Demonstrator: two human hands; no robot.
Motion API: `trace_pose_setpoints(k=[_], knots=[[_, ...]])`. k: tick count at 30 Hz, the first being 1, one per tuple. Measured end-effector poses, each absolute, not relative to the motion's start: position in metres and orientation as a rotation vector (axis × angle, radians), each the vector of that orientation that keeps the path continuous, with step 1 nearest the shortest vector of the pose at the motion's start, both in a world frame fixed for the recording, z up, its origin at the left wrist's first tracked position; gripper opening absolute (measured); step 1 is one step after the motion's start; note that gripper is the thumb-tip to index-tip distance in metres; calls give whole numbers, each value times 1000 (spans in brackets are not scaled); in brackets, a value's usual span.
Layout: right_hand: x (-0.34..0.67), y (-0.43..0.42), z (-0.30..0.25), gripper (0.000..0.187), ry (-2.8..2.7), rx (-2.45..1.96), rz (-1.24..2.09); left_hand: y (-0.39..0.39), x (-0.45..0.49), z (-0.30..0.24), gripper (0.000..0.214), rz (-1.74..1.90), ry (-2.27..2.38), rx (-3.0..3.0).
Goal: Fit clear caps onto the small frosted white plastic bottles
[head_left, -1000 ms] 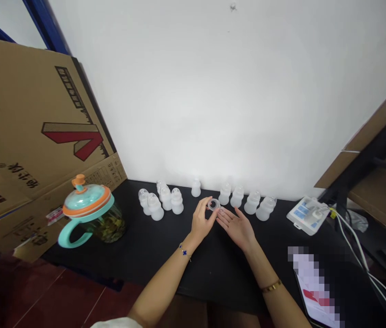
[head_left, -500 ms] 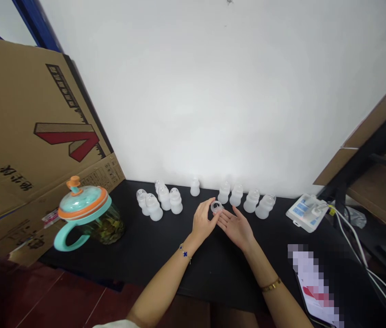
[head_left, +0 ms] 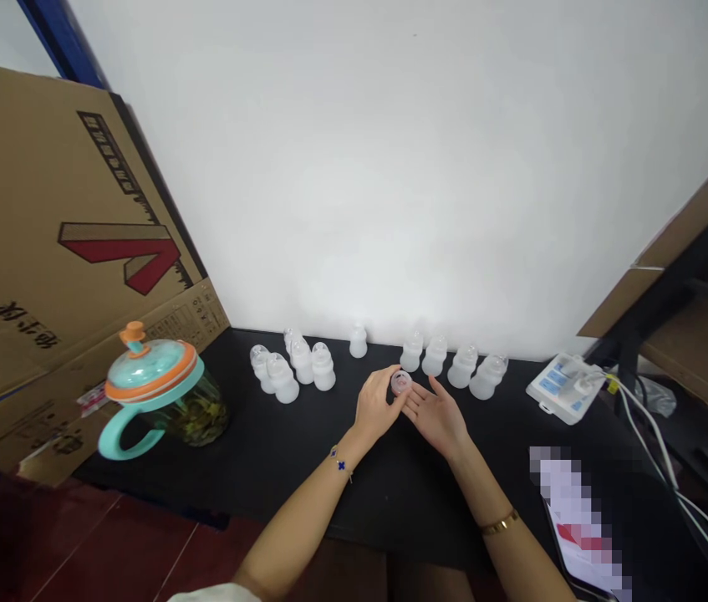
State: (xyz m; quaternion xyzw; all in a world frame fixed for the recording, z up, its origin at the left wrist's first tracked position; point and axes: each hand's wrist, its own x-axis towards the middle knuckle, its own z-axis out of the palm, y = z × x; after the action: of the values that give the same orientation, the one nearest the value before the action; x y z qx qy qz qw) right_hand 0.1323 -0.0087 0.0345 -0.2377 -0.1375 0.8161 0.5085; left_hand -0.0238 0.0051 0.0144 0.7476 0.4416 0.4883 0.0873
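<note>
My left hand (head_left: 377, 403) pinches a small clear round bottle ring (head_left: 401, 383) between thumb and fingers, its circular face turned up toward me. Palm up beside it, my right hand (head_left: 438, 418) has its fingers stretched out, their tips close to the ring's lower right side. Whether those fingertips touch the ring I cannot tell. Behind my hands a lone small white baby bottle (head_left: 359, 343) stands near the wall. More baby bottles with clear domed caps stand upright in a left group (head_left: 283, 383) and a right row (head_left: 463, 368).
A teal-and-orange lidded jug (head_left: 194, 410) with leaves inside stands left by a large cardboard box (head_left: 33, 192). To the right are a white power strip box (head_left: 563, 389) with white cables (head_left: 648, 431) and a phone (head_left: 579, 527). All rest on a black table (head_left: 303, 477).
The ring has turned slightly in my left hand and looks pinker through its centre. My hands have otherwise barely moved, and the bottles stand as before.
</note>
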Motion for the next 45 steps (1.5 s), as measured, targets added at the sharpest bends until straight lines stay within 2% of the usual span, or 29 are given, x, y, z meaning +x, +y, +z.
trace_pose_setpoints(k=[12, 27, 34, 45], knots=[[132, -8, 32, 40, -332, -615, 1950, 7, -22, 11, 37, 1433, 1289, 2232], [132, -3, 16, 14, -423, -816, 1814, 6, -22, 14, 33, 1353, 1198, 2211], [133, 0, 8, 15, -491, -868, 1768, 5, -22, 15, 39, 1349, 1137, 2250], [130, -3, 12, 13, -467, -835, 1774, 6, -20, 14, 21, 1438, 1109, 2227]])
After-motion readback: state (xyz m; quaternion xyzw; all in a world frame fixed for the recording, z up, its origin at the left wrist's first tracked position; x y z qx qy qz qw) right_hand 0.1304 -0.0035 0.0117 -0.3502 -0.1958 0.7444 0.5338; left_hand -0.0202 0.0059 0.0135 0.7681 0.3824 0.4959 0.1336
